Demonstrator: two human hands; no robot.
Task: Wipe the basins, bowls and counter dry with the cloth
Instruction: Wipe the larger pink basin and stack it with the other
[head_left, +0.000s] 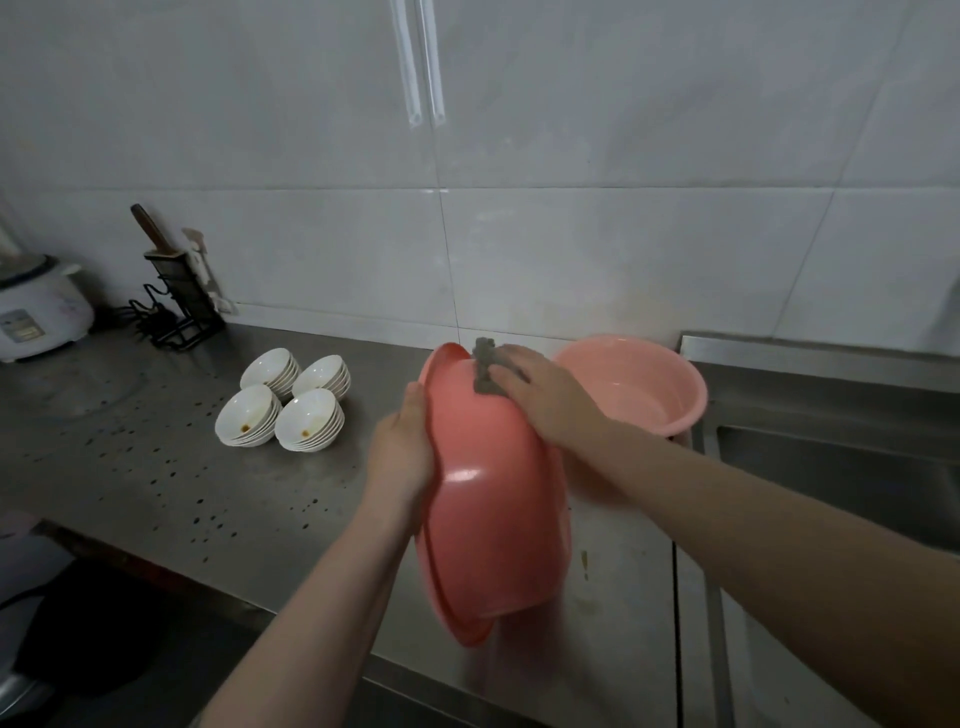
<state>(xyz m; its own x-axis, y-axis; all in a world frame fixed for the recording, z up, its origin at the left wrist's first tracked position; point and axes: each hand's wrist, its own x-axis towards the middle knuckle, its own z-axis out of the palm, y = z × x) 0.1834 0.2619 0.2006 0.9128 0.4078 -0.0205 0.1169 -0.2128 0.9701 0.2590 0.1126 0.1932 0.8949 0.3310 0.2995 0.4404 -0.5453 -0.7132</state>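
Basin (493, 499) in coral pink is standing tilted on edge between my two hands, its outer side facing me and its rim turned to the left. My left hand (402, 457) is gripping that rim, fingers curled round the edge. My right hand (540, 400) is pressing one grey cloth (485, 371) flat against the basin's upper outside wall, fingers fairly straight, with a corner of the cloth sticking up past them. Just beyond my right hand, a second, paler pink basin (639, 384) is sitting upright on the steel counter (171, 457), making two basins in all. To the left of my left hand, four stacks of white bowls (288, 400) are standing close together, two in front and two behind; the two front top bowls are showing brown specks inside. Dark droplets are dotting the counter around them. Farther left, one black knife rack (179, 296) and one white rice cooker (39, 312) are standing near the tiled wall. To the right of my right arm, one steel sink (831, 467) is lying.
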